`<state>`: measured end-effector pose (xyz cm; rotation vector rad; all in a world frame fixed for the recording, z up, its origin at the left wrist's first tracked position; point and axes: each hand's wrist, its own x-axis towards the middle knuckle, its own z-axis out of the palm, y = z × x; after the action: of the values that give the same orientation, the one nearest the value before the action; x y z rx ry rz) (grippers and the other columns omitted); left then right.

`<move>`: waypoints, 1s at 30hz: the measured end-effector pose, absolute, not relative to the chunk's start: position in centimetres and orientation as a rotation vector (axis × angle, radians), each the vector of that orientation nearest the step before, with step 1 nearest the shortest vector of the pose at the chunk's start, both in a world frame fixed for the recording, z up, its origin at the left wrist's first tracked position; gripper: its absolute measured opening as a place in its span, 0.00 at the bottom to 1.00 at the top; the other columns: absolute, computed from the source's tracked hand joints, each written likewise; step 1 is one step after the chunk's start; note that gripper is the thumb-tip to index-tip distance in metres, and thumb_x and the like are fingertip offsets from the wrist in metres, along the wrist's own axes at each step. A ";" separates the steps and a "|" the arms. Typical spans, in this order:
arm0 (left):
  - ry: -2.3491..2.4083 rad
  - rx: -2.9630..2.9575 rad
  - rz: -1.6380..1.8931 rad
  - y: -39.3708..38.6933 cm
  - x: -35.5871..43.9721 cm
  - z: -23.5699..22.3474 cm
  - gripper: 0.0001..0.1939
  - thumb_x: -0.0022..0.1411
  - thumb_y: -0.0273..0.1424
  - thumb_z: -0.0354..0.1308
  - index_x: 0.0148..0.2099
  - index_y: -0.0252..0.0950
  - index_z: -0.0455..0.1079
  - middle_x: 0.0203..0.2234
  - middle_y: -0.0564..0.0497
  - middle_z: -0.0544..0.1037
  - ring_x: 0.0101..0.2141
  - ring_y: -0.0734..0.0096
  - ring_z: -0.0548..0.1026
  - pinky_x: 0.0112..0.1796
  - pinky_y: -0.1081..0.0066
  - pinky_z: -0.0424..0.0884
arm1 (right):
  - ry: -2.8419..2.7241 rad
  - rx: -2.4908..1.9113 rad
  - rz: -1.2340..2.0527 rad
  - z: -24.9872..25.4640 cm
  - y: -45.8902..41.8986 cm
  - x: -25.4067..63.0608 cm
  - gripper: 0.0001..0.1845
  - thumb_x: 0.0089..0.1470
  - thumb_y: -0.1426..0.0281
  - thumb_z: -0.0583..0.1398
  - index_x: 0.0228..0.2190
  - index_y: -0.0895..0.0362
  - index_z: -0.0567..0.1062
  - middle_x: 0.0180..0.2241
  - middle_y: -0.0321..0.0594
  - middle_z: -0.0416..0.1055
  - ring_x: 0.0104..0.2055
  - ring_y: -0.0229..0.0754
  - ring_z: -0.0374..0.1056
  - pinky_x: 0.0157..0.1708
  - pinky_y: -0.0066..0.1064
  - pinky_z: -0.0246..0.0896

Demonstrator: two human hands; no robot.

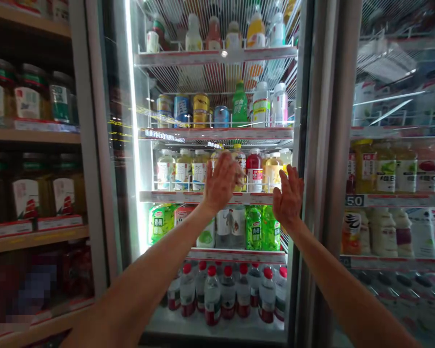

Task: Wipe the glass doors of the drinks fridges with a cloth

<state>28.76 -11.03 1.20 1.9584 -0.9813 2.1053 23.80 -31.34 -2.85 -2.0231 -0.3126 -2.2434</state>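
My left hand [220, 183] is raised, fingers stretched, in front of the middle shelf of a lit drinks fridge. It holds nothing that I can see, and a blurred, pale hand-like shape, apparently its reflection, shows beside the fingers. Behind it stand tea bottles with white labels [199, 171] and a red drink bottle [254, 170]. My right hand [289, 198], fingers apart, is up near the fridge's right-hand frame [313, 159], beside a pale yellow bottle [274, 171]. Reflected lettering suggests closed glass; whether either hand touches it I cannot tell.
Cans [201, 110] and a green bottle [239, 104] stand one shelf up. Below are green drink bottles [254, 229] and red-capped water bottles [212, 295]. Wooden shelves with jars [29, 96] are at left; another fridge section with juice bottles [386, 169] is at right.
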 end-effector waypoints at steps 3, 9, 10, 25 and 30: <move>-1.341 2.026 2.125 -10.7 28.9 0.7 0.20 0.63 0.30 0.46 0.58 0.39 0.60 0.60 0.48 0.60 0.62 0.65 0.50 0.62 0.56 0.40 | -0.322 -2.044 -2.246 -2.3 -30.5 24.1 0.29 0.58 0.68 0.47 0.61 0.53 0.50 0.62 0.46 0.51 0.65 0.46 0.43 0.60 0.49 0.41; -0.468 1.881 2.024 -3.7 30.3 0.6 0.23 0.64 0.29 0.44 0.61 0.32 0.55 0.62 0.37 0.53 0.63 0.58 0.48 0.60 0.49 0.42 | -0.343 -2.044 -2.261 -1.3 -29.3 24.6 0.30 0.58 0.68 0.47 0.61 0.52 0.49 0.63 0.44 0.48 0.66 0.45 0.41 0.61 0.48 0.38; -0.442 1.871 2.031 -3.1 30.3 0.1 0.23 0.64 0.29 0.44 0.61 0.31 0.55 0.62 0.36 0.53 0.63 0.58 0.48 0.60 0.49 0.42 | -0.350 -2.045 -2.260 -1.2 -29.1 24.8 0.30 0.58 0.68 0.47 0.61 0.52 0.49 0.63 0.44 0.48 0.66 0.45 0.41 0.61 0.48 0.38; -0.366 1.932 2.018 4.5 32.2 -1.5 0.23 0.63 0.30 0.44 0.60 0.34 0.57 0.62 0.39 0.55 0.62 0.57 0.51 0.58 0.48 0.48 | -0.384 -2.058 -2.258 -1.1 -27.2 25.4 0.28 0.57 0.68 0.49 0.59 0.51 0.54 0.62 0.43 0.51 0.65 0.45 0.45 0.61 0.48 0.39; -0.466 2.029 1.985 5.5 32.0 -1.5 0.21 0.63 0.31 0.46 0.58 0.39 0.59 0.60 0.42 0.59 0.60 0.58 0.56 0.58 0.46 0.49 | -0.411 -2.026 -2.284 -1.2 -27.3 25.4 0.27 0.57 0.68 0.49 0.59 0.53 0.55 0.61 0.45 0.53 0.64 0.46 0.46 0.61 0.48 0.39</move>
<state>32.01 5.48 -1.47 2.0289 -0.4662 1.9851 25.43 -27.27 -1.20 -2.0259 -0.4107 -2.2840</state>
